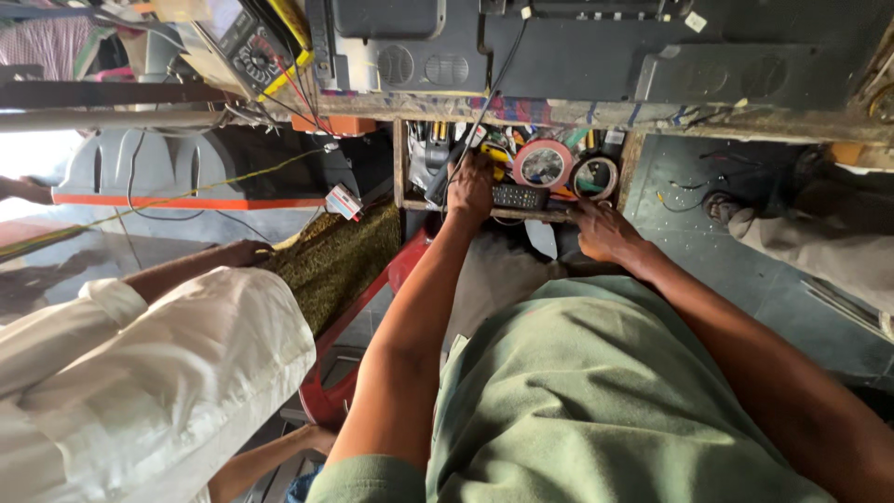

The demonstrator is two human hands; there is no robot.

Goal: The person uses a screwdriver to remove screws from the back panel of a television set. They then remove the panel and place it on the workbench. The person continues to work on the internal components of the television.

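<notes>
Counter (596,116): runs across the top of the frame, worn edge, loaded with black cases (652,47); a yellow meter (247,42) sits at the upper left with red leads trailing down.
Bystander: a person in a white shirt (168,373) fills the lower left, not the wearer, one bare arm lying on a mustard-coloured cloth (340,261).
Chair: a red plastic one (372,298), just left of centre, between the two people.
Drawer (503,210): pulled out under the counter at upper centre, crammed with small tools, wires and tape.
Left hand (470,186): reaching down into the drawer, fingers curled among the clutter; a black cable (484,102) hangs past it and a dark handle (438,182) stands at its edge. Whether it grips anything, I cannot tell.
Right hand (605,233): resting on the drawer's front lip at centre right, fingers bent over the edge, holding nothing loose.
Remote control (517,196): black, lying flat in the drawer just right of the left hand, touching or nearly so.
Tape rolls (545,163): a red one and a black one, side by side at the drawer's right end.
Risk: my read, the hanging cable could snag the left wrist and drag something off the counter; blind rummaging could also meet a sharp tool tip.
</notes>
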